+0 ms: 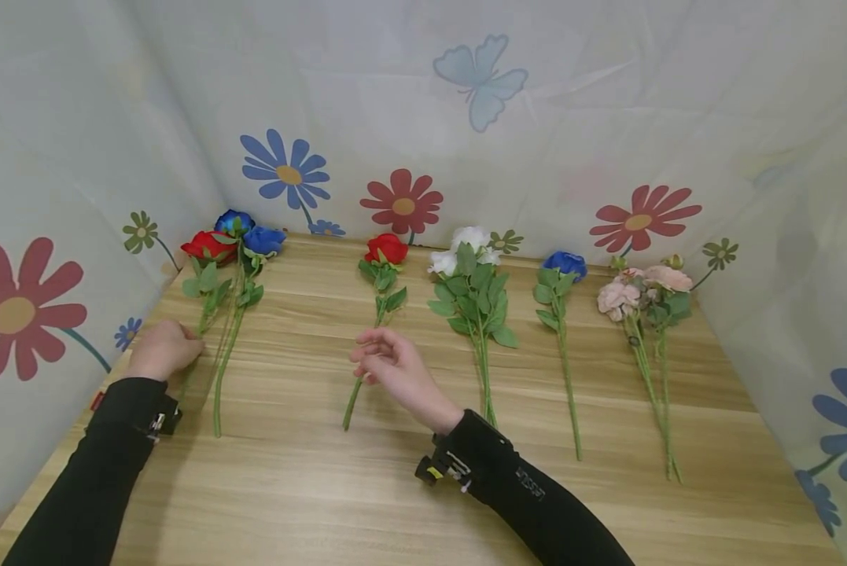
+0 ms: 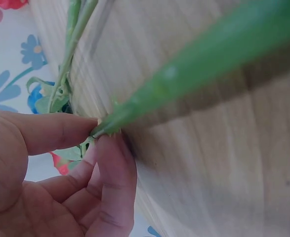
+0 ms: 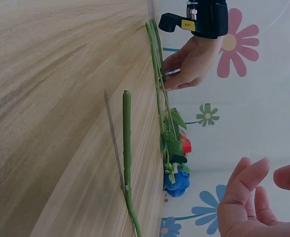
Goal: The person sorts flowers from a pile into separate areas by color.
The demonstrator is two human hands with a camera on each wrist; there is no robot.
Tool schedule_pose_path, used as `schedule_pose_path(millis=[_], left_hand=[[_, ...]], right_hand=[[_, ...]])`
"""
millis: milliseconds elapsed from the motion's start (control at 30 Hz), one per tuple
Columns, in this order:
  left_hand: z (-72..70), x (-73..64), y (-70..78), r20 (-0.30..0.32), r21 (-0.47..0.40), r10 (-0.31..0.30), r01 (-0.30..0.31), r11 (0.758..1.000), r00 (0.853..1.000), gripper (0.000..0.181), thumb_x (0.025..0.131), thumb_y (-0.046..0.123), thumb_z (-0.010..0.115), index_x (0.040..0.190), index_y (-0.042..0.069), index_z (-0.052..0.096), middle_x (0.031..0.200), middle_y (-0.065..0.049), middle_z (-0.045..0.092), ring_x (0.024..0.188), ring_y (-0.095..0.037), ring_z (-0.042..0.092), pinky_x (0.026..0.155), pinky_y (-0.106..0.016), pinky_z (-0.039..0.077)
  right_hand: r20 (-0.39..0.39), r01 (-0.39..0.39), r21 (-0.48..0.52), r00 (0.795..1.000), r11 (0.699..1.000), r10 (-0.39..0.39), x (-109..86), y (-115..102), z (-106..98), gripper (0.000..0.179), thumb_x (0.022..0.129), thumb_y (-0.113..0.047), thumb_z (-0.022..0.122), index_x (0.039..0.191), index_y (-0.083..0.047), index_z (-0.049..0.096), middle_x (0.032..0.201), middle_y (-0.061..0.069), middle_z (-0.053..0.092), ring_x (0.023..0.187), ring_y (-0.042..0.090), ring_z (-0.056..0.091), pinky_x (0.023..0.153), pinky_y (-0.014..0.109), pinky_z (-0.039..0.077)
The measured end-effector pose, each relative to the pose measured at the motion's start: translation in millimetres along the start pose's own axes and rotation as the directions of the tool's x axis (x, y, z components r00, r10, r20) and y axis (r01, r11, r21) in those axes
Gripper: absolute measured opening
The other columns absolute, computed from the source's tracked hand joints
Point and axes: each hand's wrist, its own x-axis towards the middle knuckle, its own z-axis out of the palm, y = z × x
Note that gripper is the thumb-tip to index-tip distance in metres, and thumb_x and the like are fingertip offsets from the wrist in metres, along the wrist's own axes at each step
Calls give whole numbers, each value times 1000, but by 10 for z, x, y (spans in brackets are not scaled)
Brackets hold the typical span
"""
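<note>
At the left side of the wooden table, my left hand [image 1: 161, 351] pinches the stem of a red rose [image 1: 209, 247]. The left wrist view shows the green stem [image 2: 169, 86] between thumb and index finger. Two blue roses [image 1: 263, 240] lie right beside it, their stems close to that hand. Over the stem of a second red rose [image 1: 388, 249] hovers my right hand [image 1: 399, 373], fingers loosely bent and holding nothing. The right wrist view has this stem [image 3: 127, 138] on the table, apart from the fingers.
Right of the middle rose lie a bunch of white flowers [image 1: 471, 242], a single blue rose [image 1: 565, 265] and a bunch of pale pink flowers [image 1: 619, 299]. A white curtain [image 1: 366, 86] printed with flowers and a butterfly borders the table [image 1: 289, 503] behind and at both sides.
</note>
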Motion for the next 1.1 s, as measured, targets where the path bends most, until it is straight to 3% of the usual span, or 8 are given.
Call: schedule_pose_path(millis=[100,300,500,633,1100], left_hand=[[-5,8,-21,16,-20,3,-2,1000,1000,36,85,17,50,51,17,39,51,5,30,48,-16,33,47,-28,25],[-1,1,-26,17,-48,-5,6,999,1000,36,88,23,58,55,11,48,52,3,38,51,-17,38,49,-29,27],[18,-32,-6,-46,-77,-17,14,997,999,26,89,22,59,80,-2,61,68,-7,52,63,-23,47,53,-30,33],[17,-56,15,-82,-87,-25,18,996,996,31,90,21,58,95,-10,60,81,-17,58,71,-29,51,55,-32,37],[-88,-135,106,-154,-60,6,-16,998,988,34,93,22,56,97,-11,57,86,-25,59,76,-36,54,60,-42,40]], right_hand=[[-7,3,-8,1000,1000,-3,-4,32,-14,33,92,1,49,125,5,47,111,24,60,94,37,60,82,48,51],[-5,23,-5,1000,1000,-23,-36,37,-44,32,92,1,48,124,6,48,111,29,59,94,37,60,85,56,48],[-12,39,-14,999,999,-39,-70,44,-89,27,92,1,48,120,2,51,109,31,59,92,38,61,81,50,51],[-12,29,-1,1000,1000,-29,-86,74,-133,27,93,0,48,120,3,50,108,29,60,95,41,60,81,48,51],[-21,25,-34,999,999,-26,-146,84,-248,32,93,0,47,124,9,48,110,32,58,95,40,60,85,58,46]])
